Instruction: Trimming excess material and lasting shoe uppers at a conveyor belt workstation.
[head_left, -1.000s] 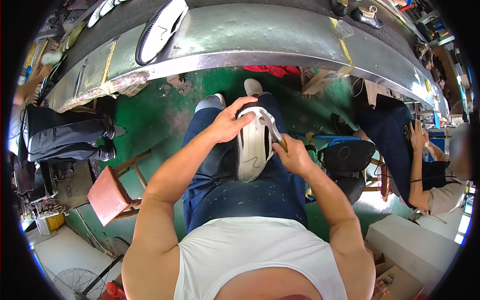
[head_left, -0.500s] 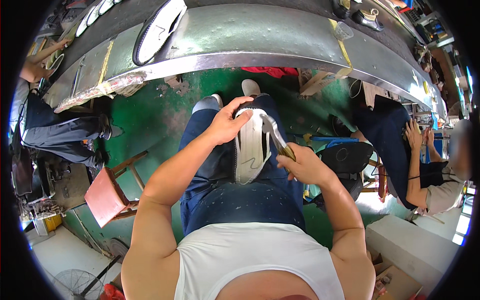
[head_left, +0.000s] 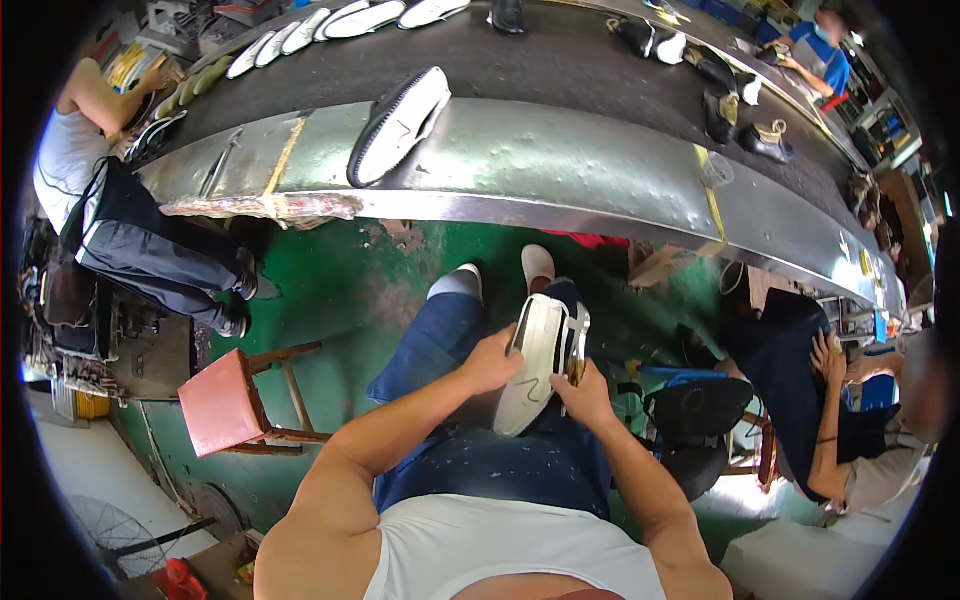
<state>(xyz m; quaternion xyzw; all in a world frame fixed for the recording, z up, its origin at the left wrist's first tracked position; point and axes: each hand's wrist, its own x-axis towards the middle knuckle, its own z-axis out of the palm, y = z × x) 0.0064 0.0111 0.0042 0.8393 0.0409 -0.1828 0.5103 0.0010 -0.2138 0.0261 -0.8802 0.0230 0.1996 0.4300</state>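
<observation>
A white shoe (head_left: 540, 377) with a dark wavy line near its lower end lies lengthwise over my lap, its far end on my right thigh. My left hand (head_left: 493, 361) is closed on its left edge. At the right edge is my right hand (head_left: 588, 394), fingers wrapped round a curved silver metal hand tool (head_left: 581, 326) with a brass-coloured handle part. The tool's head lies along the shoe's upper right side; I cannot tell whether it touches. My fingers hide part of the handle.
Ahead stands a metal-edged workbench (head_left: 560, 150) with a white shoe with a dark edge (head_left: 402, 128) on it. More white shoes (head_left: 345, 22) line its far side. A pink-seated stool (head_left: 217, 402) stands left, a black bag (head_left: 697, 408) right. Co-workers sit either side.
My left hand has moved from the shoe's far end to its left edge. The tool has shifted from across the toe to the right side. The view has tilted up, showing more bench.
</observation>
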